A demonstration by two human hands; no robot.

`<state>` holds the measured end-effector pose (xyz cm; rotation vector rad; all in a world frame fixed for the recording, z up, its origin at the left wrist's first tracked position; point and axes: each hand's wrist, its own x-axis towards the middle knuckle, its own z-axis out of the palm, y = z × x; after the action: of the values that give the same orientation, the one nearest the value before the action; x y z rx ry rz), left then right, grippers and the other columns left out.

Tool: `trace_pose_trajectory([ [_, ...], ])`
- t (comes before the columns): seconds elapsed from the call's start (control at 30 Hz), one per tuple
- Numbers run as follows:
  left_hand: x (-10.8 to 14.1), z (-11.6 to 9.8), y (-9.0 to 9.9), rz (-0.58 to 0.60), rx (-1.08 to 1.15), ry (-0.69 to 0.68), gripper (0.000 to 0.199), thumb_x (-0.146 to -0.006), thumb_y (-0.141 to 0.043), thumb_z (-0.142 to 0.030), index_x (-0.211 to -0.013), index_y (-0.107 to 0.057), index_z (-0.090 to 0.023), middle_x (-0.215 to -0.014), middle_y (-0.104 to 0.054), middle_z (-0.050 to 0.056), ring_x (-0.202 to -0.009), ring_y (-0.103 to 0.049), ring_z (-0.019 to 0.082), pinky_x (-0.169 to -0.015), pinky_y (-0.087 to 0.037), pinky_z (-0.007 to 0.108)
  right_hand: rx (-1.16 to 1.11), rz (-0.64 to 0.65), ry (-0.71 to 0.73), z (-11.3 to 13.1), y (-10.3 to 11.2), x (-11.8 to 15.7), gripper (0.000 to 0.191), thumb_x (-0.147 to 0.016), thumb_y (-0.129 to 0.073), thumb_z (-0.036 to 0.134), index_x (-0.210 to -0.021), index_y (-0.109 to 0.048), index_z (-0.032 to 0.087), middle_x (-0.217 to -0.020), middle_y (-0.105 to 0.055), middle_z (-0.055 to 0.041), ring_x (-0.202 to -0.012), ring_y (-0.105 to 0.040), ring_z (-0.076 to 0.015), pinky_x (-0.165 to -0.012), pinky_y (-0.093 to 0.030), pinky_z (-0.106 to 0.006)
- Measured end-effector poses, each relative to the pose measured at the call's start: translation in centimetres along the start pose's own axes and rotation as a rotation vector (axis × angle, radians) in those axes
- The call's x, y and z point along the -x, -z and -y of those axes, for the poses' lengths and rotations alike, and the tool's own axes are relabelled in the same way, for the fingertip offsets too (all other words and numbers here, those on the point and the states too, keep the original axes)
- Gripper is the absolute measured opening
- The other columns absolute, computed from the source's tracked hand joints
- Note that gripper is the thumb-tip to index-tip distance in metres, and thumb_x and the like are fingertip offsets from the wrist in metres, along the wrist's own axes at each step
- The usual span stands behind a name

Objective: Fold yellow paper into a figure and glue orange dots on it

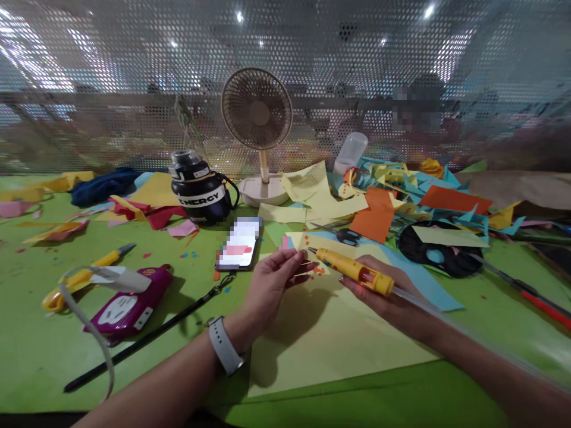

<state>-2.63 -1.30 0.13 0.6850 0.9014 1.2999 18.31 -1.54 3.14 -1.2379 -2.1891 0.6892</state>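
Perforated metal screen (134, 119) spans the whole back, behind a green table (401, 395). On the table, a large pale-yellow sheet (343, 345) lies flat beneath both hands, with a loose heap of coloured paper scraps (373, 214) beyond it to the right. A beige fan (256, 110) stands upright near the screen, and just to its left sits a black bottle (198, 205). The right hand (388, 291) is wrapped around a yellow glue gun (352, 267), held above the sheet with its nozzle towards the left fingertips. The left hand (274, 282) has thumb and forefinger drawn together near the nozzle; whether they pinch anything, I cannot tell. A lit phone (238, 244) rests beyond the left hand. Tiny orange paper bits (317, 271) dot the sheet between the hands.
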Motion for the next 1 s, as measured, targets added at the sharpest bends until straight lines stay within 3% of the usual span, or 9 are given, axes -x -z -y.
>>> trace_pose_trajectory([
  [0.2,0.0,0.0,0.0,-0.008,0.002,0.023,0.022,-0.064,-0.081,-0.029,-0.076,-0.070,-0.015,-0.075,-0.073,0.005,-0.072,-0.070,0.016,-0.061,-0.051,0.021,0.276,0.016,0.230,-1.9,-0.3,-0.2,0.016,-0.083,-0.047,0.020,-0.098,-0.052,0.020,-0.091,-0.063,-0.0059,-0.077,-0.060,-0.0181,-0.063,-0.043,-0.027],
  [0.5,0.0,0.0,0.0,0.014,-0.036,-0.028,0.020,-0.067,-0.079,-0.030,-0.078,-0.071,-0.016,-0.078,-0.073,0.003,-0.072,-0.070,0.015,-0.062,-0.051,0.021,0.393,-0.041,0.389,-2.1,-0.2,-0.1,0.017,-0.089,-0.038,0.019,-0.100,-0.052,0.017,-0.092,-0.063,-0.0108,-0.085,-0.060,-0.0228,-0.068,-0.046,-0.033],
  [0.6,0.0,0.0,0.1,-0.005,-0.079,-0.076,0.018,-0.069,-0.077,-0.030,-0.078,-0.070,-0.017,-0.079,-0.073,0.003,-0.075,-0.070,0.015,-0.063,-0.051,0.021,0.303,-0.012,0.345,-1.9,-0.1,-0.1,0.015,-0.088,-0.042,0.022,-0.097,-0.054,0.019,-0.090,-0.064,-0.0092,-0.082,-0.061,-0.0220,-0.066,-0.047,-0.033],
  [0.67,-0.1,-0.1,0.2,-0.013,-0.120,-0.101,0.017,-0.071,-0.075,-0.031,-0.079,-0.070,-0.017,-0.080,-0.073,0.003,-0.078,-0.070,0.016,-0.064,-0.051,0.022,0.156,-0.006,0.240,-1.4,0.1,0.0,0.013,-0.085,-0.049,0.028,-0.094,-0.056,0.021,-0.087,-0.065,-0.0063,-0.075,-0.061,-0.0203,-0.062,-0.048,-0.032],
  [0.83,-0.2,-0.4,0.3,-0.037,-0.160,-0.110,0.016,-0.074,-0.073,-0.032,-0.080,-0.069,-0.017,-0.079,-0.072,0.003,-0.081,-0.070,0.017,-0.066,-0.052,0.024,-0.287,-0.153,-0.034,-0.3,1.8,0.1,0.028,-0.082,-0.055,0.048,-0.094,-0.063,0.023,-0.081,-0.068,-0.0045,-0.060,-0.060,-0.0169,-0.049,-0.050,-0.029],
  [1.0,-0.5,-0.4,0.6,-0.059,-0.125,-0.113,0.018,-0.072,-0.075,-0.033,-0.080,-0.068,-0.018,-0.079,-0.071,0.001,-0.082,-0.070,0.017,-0.065,-0.052,0.023,-0.057,-0.187,-0.126,-1.2,4.9,-0.3,0.030,-0.079,-0.056,0.054,-0.090,-0.066,0.027,-0.086,-0.069,-0.0035,-0.073,-0.064,-0.0223,-0.058,-0.052,-0.033],
])
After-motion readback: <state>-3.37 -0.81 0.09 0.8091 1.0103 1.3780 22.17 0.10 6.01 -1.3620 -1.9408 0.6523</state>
